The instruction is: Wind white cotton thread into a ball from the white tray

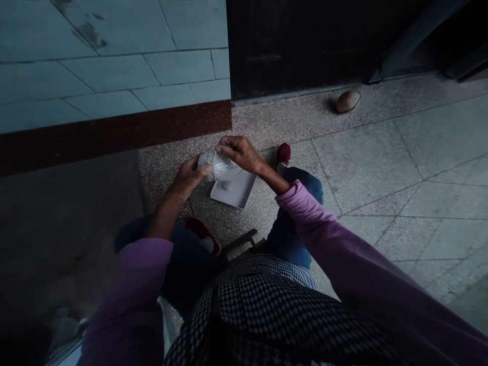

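A shiny, silvery-white tinsel-like pom-pom (216, 163) is held up in front of me. My left hand (190, 175) grips it from the left, with the thumb across its front. At its upper right edge, my right hand (239, 152) has its thumb and fingers pinched together; what lies between them is too small to make out. Below the hands, a shallow white box or lid (238, 192) lies on the floor, with a small silvery ball (226, 185) in it. The pom-pom and my right hand hide the box's far part.
My feet in red shoes (283, 154) stand either side of the box. A tiled wall (114, 76) with a dark red base rises ahead on the left, beside a dark door (290, 46). A rounded brownish object (347, 101) lies on the floor near the door.
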Demonstrator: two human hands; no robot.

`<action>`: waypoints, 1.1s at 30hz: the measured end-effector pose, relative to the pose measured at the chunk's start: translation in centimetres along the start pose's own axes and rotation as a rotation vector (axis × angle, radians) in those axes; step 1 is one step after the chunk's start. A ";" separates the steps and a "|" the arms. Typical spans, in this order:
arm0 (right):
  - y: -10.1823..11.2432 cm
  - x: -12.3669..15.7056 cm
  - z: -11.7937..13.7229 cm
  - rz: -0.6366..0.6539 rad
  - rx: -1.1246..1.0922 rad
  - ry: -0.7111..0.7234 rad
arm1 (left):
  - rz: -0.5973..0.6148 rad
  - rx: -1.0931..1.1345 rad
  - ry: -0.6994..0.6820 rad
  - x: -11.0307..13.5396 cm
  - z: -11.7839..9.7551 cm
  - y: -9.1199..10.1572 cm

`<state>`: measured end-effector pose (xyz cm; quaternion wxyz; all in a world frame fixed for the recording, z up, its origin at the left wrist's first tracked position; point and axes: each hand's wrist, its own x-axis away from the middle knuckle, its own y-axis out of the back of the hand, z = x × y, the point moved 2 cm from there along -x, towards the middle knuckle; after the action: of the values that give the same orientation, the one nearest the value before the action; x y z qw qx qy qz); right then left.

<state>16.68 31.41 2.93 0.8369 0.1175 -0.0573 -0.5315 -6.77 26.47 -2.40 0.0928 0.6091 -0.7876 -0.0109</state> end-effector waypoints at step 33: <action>-2.4 1.0 -0.2 0.339 0.158 0.148 | -0.527 0.174 0.008 -2.1 0.3 1.9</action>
<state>15.04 29.59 2.08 0.9044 0.2102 -0.0560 -0.3670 -8.14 28.95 -2.71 0.0372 0.7987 -0.5996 0.0357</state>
